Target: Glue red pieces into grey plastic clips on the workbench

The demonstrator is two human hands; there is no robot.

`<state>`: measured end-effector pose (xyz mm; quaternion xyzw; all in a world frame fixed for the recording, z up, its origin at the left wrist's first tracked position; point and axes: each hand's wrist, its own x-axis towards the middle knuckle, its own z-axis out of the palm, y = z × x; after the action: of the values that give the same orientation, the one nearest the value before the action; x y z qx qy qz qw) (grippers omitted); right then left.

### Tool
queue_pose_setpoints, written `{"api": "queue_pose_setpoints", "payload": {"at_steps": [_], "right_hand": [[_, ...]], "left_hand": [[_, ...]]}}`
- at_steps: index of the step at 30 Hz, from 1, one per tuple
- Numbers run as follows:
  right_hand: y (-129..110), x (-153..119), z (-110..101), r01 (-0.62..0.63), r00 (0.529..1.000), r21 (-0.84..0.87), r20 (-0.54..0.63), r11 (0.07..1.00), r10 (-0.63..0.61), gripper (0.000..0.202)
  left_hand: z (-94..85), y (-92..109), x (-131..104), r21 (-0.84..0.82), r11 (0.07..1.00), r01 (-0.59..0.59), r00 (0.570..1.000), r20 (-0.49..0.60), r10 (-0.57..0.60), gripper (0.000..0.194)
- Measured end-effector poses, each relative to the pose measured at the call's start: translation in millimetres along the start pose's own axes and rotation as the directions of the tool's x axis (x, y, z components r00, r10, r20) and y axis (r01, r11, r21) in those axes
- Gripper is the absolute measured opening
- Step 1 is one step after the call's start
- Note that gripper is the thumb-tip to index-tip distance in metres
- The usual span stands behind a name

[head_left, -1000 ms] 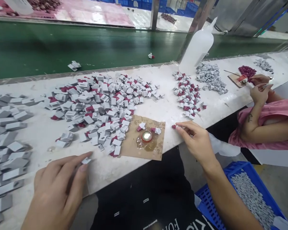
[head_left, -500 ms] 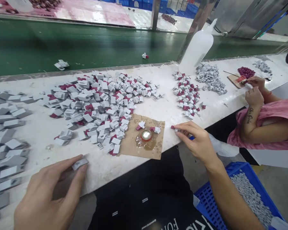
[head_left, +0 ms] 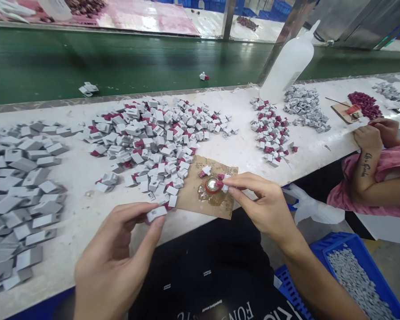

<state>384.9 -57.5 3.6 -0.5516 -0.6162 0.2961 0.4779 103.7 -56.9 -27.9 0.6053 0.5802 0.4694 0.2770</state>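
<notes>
My left hand (head_left: 120,253) pinches a grey block (head_left: 157,214) between thumb and forefinger, near the table's front edge. Over the brown cardboard (head_left: 190,191), my right hand (head_left: 263,202) grips a small grey and maroon piece (head_left: 224,182) beside a round, red-rimmed cap (head_left: 212,185). Wet amber liquid surrounds the cap. Another maroon and grey piece (head_left: 205,171) lies on the cardboard just behind it. A heap of grey and maroon pieces (head_left: 146,129) spreads behind and left of the cardboard.
Loose grey blocks (head_left: 23,178) cover the table's left side. A white bottle (head_left: 288,62) stands behind a smaller heap (head_left: 270,129). Beyond runs a green belt (head_left: 136,58). At the right, a co-worker's hands (head_left: 376,133) are near the table; a blue crate (head_left: 360,266) sits below.
My left hand has moved right with its grey block, closer to the cardboard. My right hand has moved left over the cardboard and now holds a piece beside the cap. The view has shifted.
</notes>
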Motion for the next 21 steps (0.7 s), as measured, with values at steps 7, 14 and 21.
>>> {"api": "queue_pose_setpoints", "payload": {"at_steps": [7,14,21], "right_hand": [[-3.7,5.7,-2.6,0.032,0.997,-0.119,0.080,0.992,-0.023,0.030],[-9.2,12.0,-6.6,0.074,0.987,-0.193,0.158,0.978,-0.043,0.028],[-4.0,8.3,-5.2,-0.096,0.994,0.052,0.059,0.994,0.093,0.016]], "left_hand": [[7.9,8.5,-9.5,-0.087,0.996,0.037,0.979,0.201,-0.019,0.020],[23.2,32.0,1.9,-0.181,0.983,0.009,0.968,0.247,0.037,0.020],[48.0,43.9,18.9,-0.321,0.934,0.155,0.951,0.305,-0.053,0.017]]}}
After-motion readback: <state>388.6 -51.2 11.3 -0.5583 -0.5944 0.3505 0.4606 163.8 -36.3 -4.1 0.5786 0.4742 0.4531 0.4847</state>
